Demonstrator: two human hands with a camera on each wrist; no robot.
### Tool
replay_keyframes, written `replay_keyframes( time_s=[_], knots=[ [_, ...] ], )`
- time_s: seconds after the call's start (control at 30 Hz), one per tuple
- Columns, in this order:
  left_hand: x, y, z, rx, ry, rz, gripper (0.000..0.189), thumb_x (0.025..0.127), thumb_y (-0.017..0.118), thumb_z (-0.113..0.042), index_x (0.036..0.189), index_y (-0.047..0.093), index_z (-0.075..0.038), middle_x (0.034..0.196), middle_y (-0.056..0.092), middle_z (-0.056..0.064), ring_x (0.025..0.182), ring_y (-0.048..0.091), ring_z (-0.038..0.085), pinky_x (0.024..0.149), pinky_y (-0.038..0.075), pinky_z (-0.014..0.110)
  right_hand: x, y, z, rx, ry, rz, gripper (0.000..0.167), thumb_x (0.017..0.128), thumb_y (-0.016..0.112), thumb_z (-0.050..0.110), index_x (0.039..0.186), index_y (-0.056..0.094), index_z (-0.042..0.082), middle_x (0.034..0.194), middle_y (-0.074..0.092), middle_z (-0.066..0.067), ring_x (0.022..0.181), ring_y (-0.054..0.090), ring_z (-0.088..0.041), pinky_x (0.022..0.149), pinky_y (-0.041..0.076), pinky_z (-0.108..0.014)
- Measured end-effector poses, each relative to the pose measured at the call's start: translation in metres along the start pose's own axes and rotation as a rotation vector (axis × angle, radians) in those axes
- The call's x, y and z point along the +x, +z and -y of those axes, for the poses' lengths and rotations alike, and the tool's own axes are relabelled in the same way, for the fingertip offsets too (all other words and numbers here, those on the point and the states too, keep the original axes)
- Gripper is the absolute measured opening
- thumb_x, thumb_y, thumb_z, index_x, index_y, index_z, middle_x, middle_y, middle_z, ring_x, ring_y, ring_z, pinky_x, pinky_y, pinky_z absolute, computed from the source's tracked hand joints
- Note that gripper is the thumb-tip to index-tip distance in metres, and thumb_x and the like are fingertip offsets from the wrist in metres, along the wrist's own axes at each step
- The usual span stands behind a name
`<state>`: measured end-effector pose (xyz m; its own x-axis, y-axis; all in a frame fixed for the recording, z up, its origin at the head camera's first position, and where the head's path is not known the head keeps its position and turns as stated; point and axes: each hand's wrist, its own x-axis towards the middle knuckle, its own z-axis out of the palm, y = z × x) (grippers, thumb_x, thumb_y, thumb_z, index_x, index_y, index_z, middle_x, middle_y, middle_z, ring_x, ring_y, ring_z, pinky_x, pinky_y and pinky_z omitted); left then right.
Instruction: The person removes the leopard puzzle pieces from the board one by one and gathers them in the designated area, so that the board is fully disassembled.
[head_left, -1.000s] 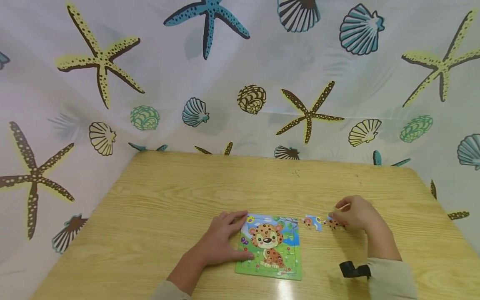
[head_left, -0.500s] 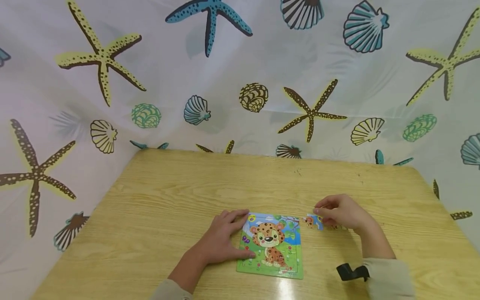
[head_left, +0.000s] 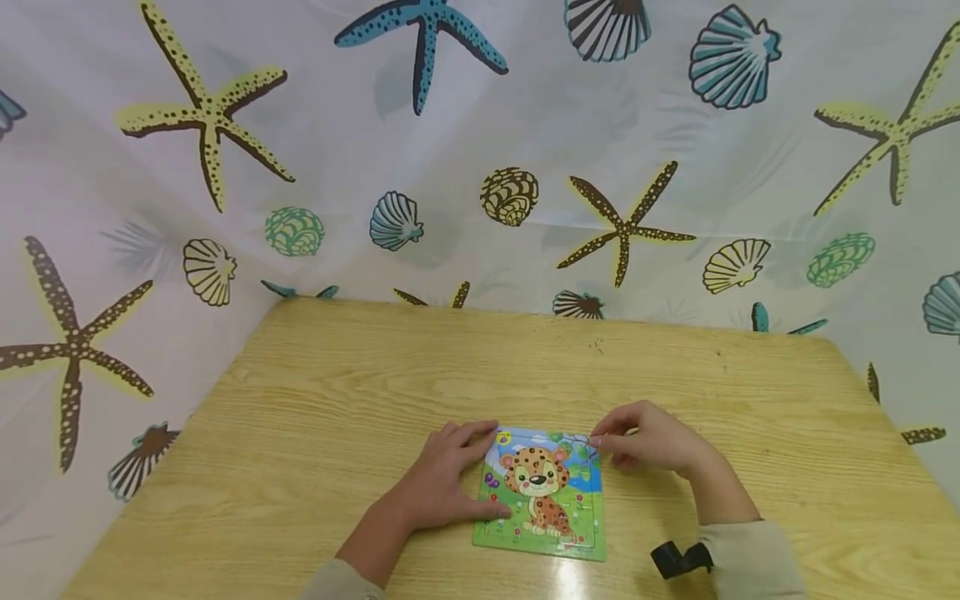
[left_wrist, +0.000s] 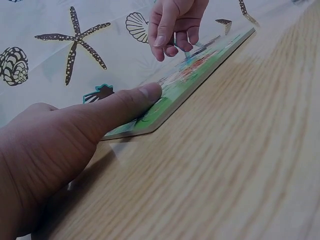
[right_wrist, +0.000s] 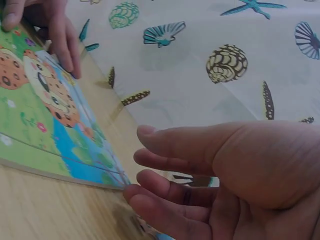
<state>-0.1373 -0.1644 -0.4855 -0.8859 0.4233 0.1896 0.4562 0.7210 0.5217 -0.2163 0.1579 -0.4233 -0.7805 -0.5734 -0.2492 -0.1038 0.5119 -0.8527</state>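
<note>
A square picture puzzle of a spotted leopard cub lies flat on the wooden table. Across its left side rests my left hand. The thumb lies straight on the picture, and the other fingers reach to the upper left corner. At the upper right corner is my right hand, fingertips right by the edge. In the right wrist view its thumb and loosely bent fingers stand apart with nothing between them. Beneath that hand, a sliver of a blue piece shows; the rest is hidden.
The wooden table stretches around the puzzle. A white curtain printed with starfish and shells hangs behind it and at both sides. A black wrist strap piece sticks out by the right sleeve.
My right hand has moved left from the loose puzzle pieces to the puzzle's upper right corner, now covering those pieces from the head view. The left hand has stayed in place.
</note>
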Motion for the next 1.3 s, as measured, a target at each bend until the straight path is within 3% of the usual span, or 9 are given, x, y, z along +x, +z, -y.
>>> replay_keyframes(
  time_s=[0.17,0.37,0.63,0.77,0.87,0.93,1.1,1.3],
  knots=[
    [0.001,0.0,0.0,0.006,0.004,-0.001,0.107,0.071,0.076,-0.071,0.151,0.042,-0.009,0.157,0.041,0.001,0.136,0.041,0.023,0.11,0.032,0.053,0.005,0.012,0.005,-0.03,-0.048,0.082,0.025,0.094,0.07,0.017,0.112,0.072,-0.001,0.088,0.068,-0.012,0.073,0.064,-0.019,0.066,0.055,-0.031],
    [0.002,-0.001,-0.002,-0.002,-0.002,0.004,0.107,0.071,0.076,-0.071,0.152,0.042,-0.009,0.158,0.041,0.0,0.136,0.04,0.023,0.11,0.031,0.053,0.009,0.024,0.008,-0.086,-0.115,0.122,0.028,0.083,0.08,0.006,0.11,0.074,0.002,0.088,0.062,-0.012,0.069,0.055,-0.014,0.063,0.049,-0.024],
    [0.002,-0.002,-0.002,-0.001,-0.01,0.013,0.106,0.072,0.076,-0.07,0.152,0.042,-0.009,0.157,0.041,0.0,0.136,0.041,0.024,0.111,0.031,0.054,0.013,0.03,0.006,-0.136,-0.125,0.108,0.022,0.082,0.081,0.007,0.103,0.076,0.004,0.086,0.06,-0.008,0.069,0.051,-0.012,0.063,0.047,-0.023],
    [0.002,-0.003,-0.003,0.003,-0.01,0.01,0.106,0.072,0.076,-0.071,0.152,0.042,-0.009,0.157,0.041,0.0,0.135,0.041,0.023,0.111,0.031,0.054,0.014,0.031,0.006,-0.159,-0.145,0.092,0.019,0.083,0.08,0.009,0.102,0.077,0.005,0.095,0.067,-0.009,0.07,0.055,-0.01,0.065,0.049,-0.024],
    [0.001,-0.003,-0.002,0.001,-0.011,0.009,0.106,0.071,0.076,-0.071,0.151,0.043,-0.009,0.157,0.041,0.0,0.136,0.041,0.023,0.111,0.031,0.054,0.015,0.032,0.006,-0.183,-0.189,0.078,0.017,0.083,0.08,0.008,0.099,0.076,0.004,0.1,0.069,-0.012,0.061,0.052,-0.008,0.06,0.047,-0.023],
    [0.001,-0.003,-0.002,0.0,-0.011,0.009,0.106,0.071,0.076,-0.071,0.151,0.043,-0.009,0.157,0.041,0.0,0.136,0.041,0.024,0.111,0.031,0.054,0.014,0.033,0.007,-0.206,-0.205,0.061,0.015,0.083,0.08,0.007,0.097,0.076,0.004,0.102,0.065,-0.014,0.063,0.049,-0.009,0.059,0.044,-0.022],
    [0.001,-0.002,-0.003,-0.002,-0.009,0.007,0.106,0.071,0.077,-0.07,0.151,0.044,-0.009,0.157,0.042,0.001,0.137,0.041,0.025,0.111,0.031,0.054,0.012,0.035,0.009,-0.266,-0.176,0.008,0.013,0.082,0.082,0.009,0.093,0.075,0.009,0.108,0.05,-0.011,0.075,0.046,-0.014,0.068,0.042,-0.024],
    [0.001,-0.001,-0.002,0.005,-0.005,0.003,0.105,0.071,0.077,-0.07,0.15,0.044,-0.009,0.156,0.043,0.0,0.137,0.041,0.024,0.111,0.032,0.054,0.014,0.035,0.01,-0.263,-0.153,0.005,0.022,0.08,0.083,0.009,0.098,0.07,0.009,0.105,0.061,-0.009,0.066,0.05,-0.012,0.064,0.045,-0.026]
  ],
)
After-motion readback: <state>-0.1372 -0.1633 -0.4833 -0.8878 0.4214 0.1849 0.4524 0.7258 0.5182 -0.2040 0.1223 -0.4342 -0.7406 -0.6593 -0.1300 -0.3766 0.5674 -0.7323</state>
